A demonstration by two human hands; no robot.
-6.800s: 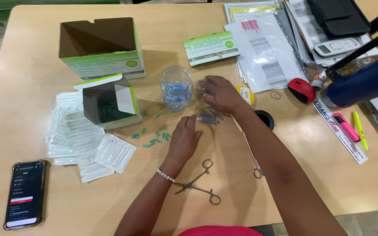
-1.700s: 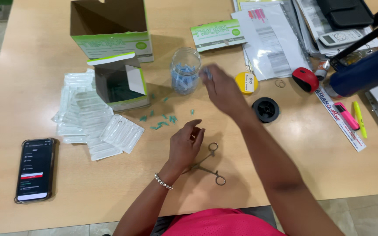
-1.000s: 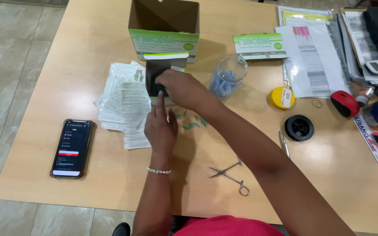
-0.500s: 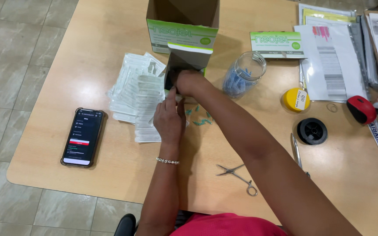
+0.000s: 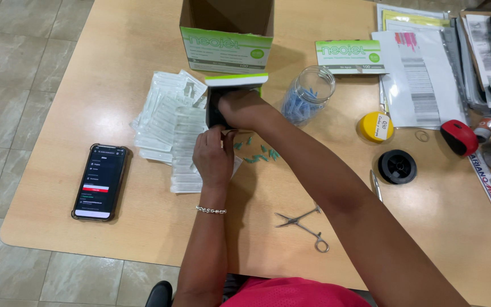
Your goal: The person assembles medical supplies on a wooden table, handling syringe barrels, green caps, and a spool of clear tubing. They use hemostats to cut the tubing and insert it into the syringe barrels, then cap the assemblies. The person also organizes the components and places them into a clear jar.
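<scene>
Phone: flat on the table, far left, screen lit, well apart from both hands. Same spot on the table as before.

Packet pile: white see-through packets, spread in a fan, just left of the small box. Not moved since a moment ago.

Left hand: resting on the right edge of the packet pile, fingers curled and pinched at the tips near the small box. Too small to tell what sits in the pinch. Up from the table middle, where it was shortly before.

Small box: lying open on its side, dark inside, green and white flap on top, between the pile and the jar. Place where the work now is.

Right hand: pushed into the mouth of the small box, fingers hidden inside. Cannot tell if shut on something. Moved here from the jar, so picking from the box looks like the step in hand.

Green bits: small caps scattered on the table just right of the left hand, untouched.

Big box: open, upright, behind the small box.

Jar: clear, blue bits inside, right of the small box, no hand on it now.

Scissor clamp: flat on the table, near the body, left alone.
</scene>
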